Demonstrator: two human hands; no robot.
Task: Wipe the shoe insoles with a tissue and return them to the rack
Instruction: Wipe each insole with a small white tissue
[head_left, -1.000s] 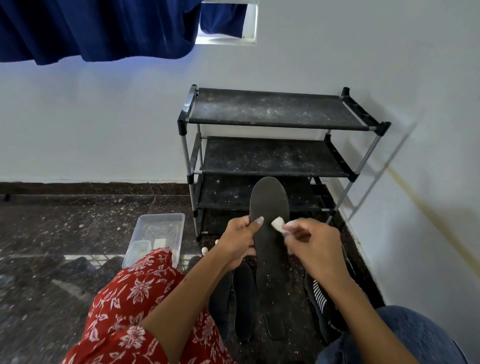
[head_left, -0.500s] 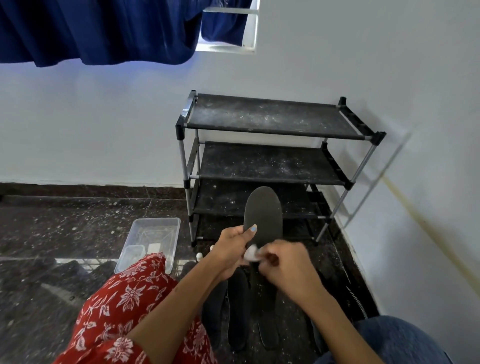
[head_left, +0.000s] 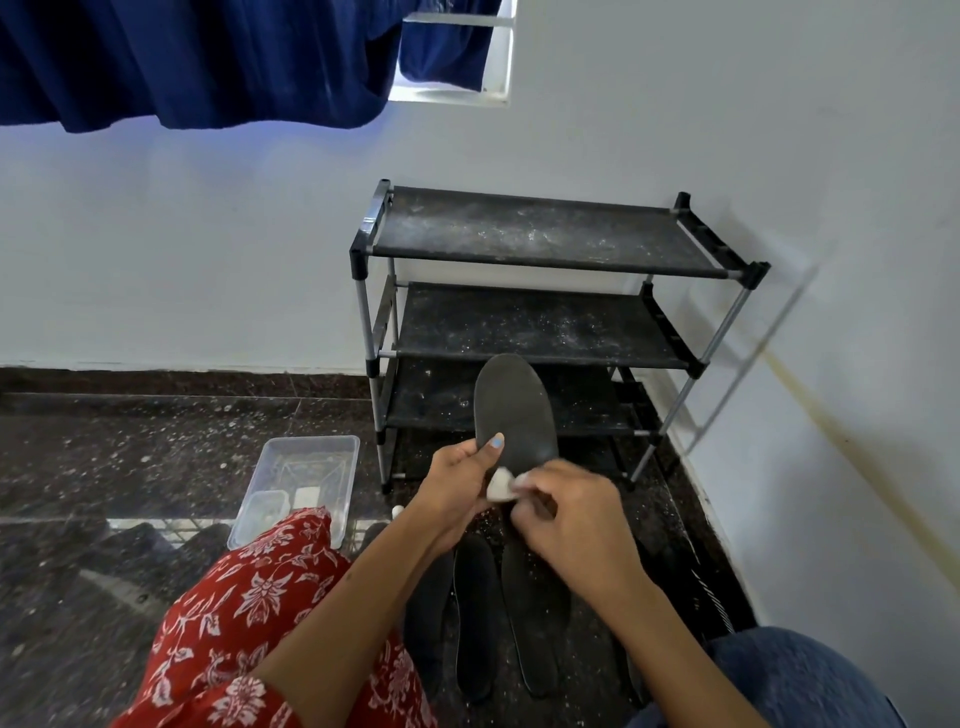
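Wiping a dark insole (head_left: 514, 410) with a small wad of white tissue (head_left: 500, 485), a seated person works in front of a three-tier shoe rack (head_left: 524, 234) in the corner of a white-walled room. The left hand (head_left: 460, 488) grips the insole along its left edge, thumb curled over the upper face, and holds it toe-up between the knees; the right hand (head_left: 566, 512) pinches the tissue between curled fingertips and presses it against the insole's middle, just beside the left thumb.

Doing this stroke well seems to call for a firm brace from the left hand so the thin insole does not flex away, and for long passes from toe to heel with a fresh fold of tissue turned outward, since so small a wad probably soils fast.

More insoles (head_left: 475, 613) lie side by side on the speckled floor (head_left: 130, 457) beneath the hands, waiting or done; which cannot be told. All three dusty shelves of the rack show no insoles yet.

A clear plastic tub (head_left: 340, 447) sits on the floor left of the rack. Inside it are a smaller clear container (head_left: 260, 512) and a small pale item, too indistinct to name.
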